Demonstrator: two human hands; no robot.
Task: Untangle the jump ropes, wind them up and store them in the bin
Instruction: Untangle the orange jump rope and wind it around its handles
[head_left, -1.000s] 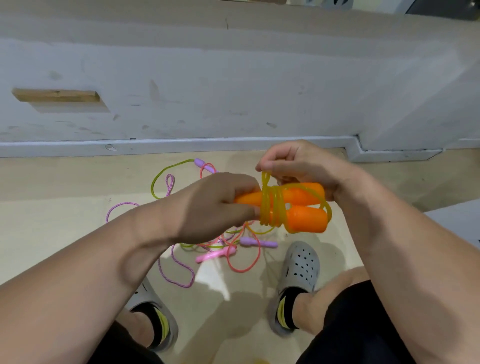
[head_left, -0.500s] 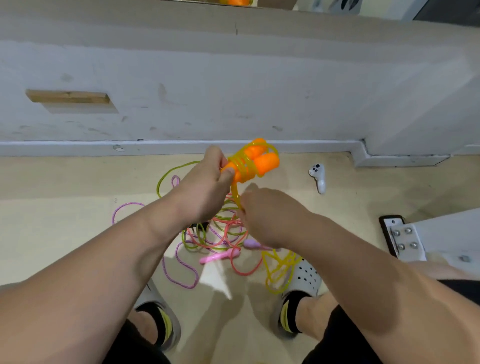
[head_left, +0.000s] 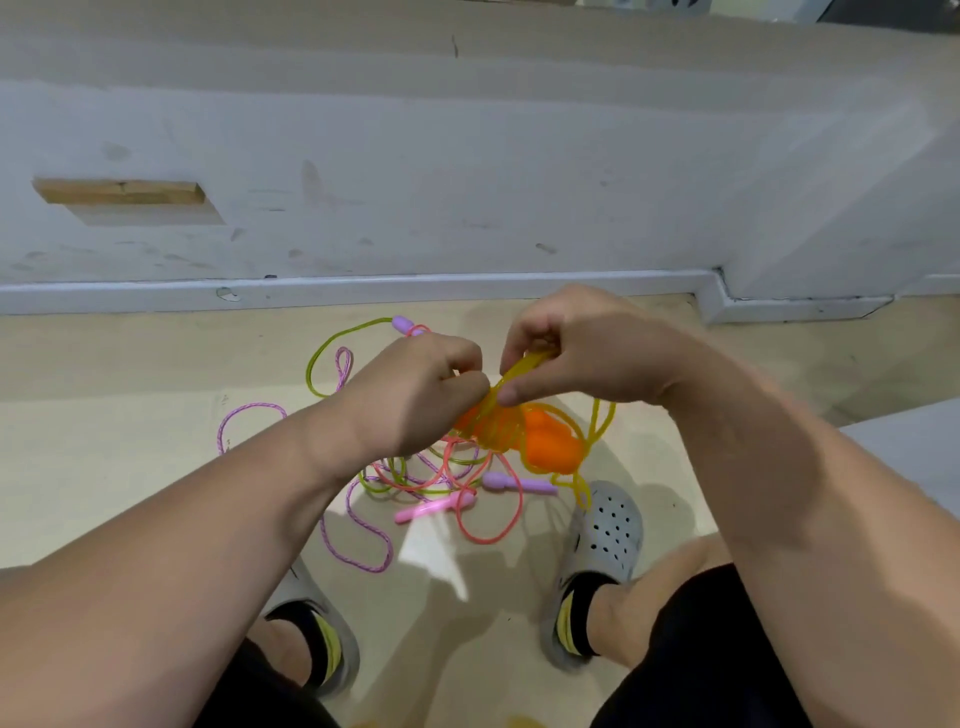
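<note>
- The left hand, just left of centre, is curled round one end of two orange handles held side by side. Their long axis runs from 10 o'clock, inside the fist, to 4 o'clock, where the free ends stick out.
- The right hand, just right of centre, pinches a strand of yellow rope between thumb and fingertips. The strand drops toward 7 o'clock into coils wrapped across the middle of the handles.
- The handles lie at about 6 o'clock from that pinch, crosswise to the strand. The right hand is nearer the loose rope, which hangs in loops at 4 o'clock from the handles. Another turn round the handles looks like the likely next move.
- At 6 o'clock, two grey shoes stand on a pale floor.
- Beyond the shoes, under the hands, a tangle of green, pink and purple ropes lies on the floor, with a pink handle and a purple handle in it.
- At 12 o'clock is a scuffed white wall. No bin is in view.
</note>
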